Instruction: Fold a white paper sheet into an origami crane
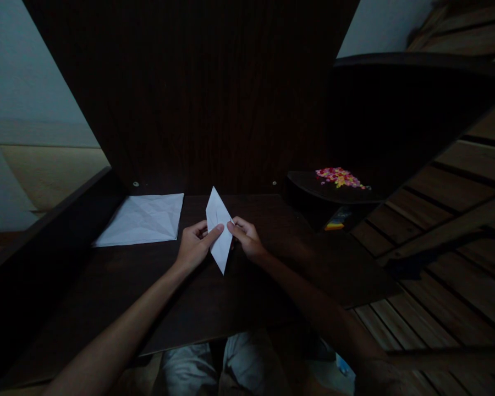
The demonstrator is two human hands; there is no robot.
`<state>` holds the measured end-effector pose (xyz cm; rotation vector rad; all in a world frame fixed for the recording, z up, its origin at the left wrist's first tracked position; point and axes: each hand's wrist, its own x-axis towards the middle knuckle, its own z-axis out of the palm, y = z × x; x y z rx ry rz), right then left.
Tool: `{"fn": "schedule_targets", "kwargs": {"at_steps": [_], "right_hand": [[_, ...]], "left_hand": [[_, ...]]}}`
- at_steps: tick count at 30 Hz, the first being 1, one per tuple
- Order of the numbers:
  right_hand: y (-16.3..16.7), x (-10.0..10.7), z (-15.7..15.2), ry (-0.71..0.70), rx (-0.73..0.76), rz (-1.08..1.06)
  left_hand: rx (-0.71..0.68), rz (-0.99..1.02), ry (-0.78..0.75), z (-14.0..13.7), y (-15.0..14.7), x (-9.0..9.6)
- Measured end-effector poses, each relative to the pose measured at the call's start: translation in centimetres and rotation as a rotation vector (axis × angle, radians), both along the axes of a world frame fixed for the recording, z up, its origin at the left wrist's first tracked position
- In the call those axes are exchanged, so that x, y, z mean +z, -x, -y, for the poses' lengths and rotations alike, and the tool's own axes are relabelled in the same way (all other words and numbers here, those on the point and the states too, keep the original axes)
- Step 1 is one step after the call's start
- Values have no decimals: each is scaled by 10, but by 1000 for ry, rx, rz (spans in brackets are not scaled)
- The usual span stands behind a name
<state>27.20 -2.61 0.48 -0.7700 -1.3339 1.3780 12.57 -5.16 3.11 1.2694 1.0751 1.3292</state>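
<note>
A sheet of white paper folded into a long diamond (220,212) is held up above the dark desk, one point upward and the other down. My left hand (194,243) grips its left edge, thumb pressed on the front face. On the opposite edge, my right hand (247,237) pinches the paper between thumb and fingers. A crease or slit runs down the upper middle of the diamond. The fingers behind the paper are partly hidden.
Creased white sheets (142,220) lie stacked at the desk's left. Small pink, red and yellow pieces (341,177) are heaped on a curved shelf (301,179) at the right. Below it is a small item with a yellow-orange edge (335,225). A raised side panel (58,225) borders the desk's left.
</note>
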Motion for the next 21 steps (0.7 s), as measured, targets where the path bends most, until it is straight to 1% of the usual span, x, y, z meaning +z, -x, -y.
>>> {"fn": "schedule_targets", "kwargs": {"at_steps": [8, 15, 17, 21], "right_hand": [[2, 1, 1, -8, 5, 57], [-1, 2, -2, -22, -29, 118], [-3, 3, -3, -31, -43, 118], [-6, 5, -3, -41, -73, 150]], "left_hand": [[-69, -81, -53, -2, 1, -10], [-120, -150, -93, -3, 1, -8], [-162, -145, -85, -2, 1, -7], [-256, -110, -19, 1, 0, -6]]}}
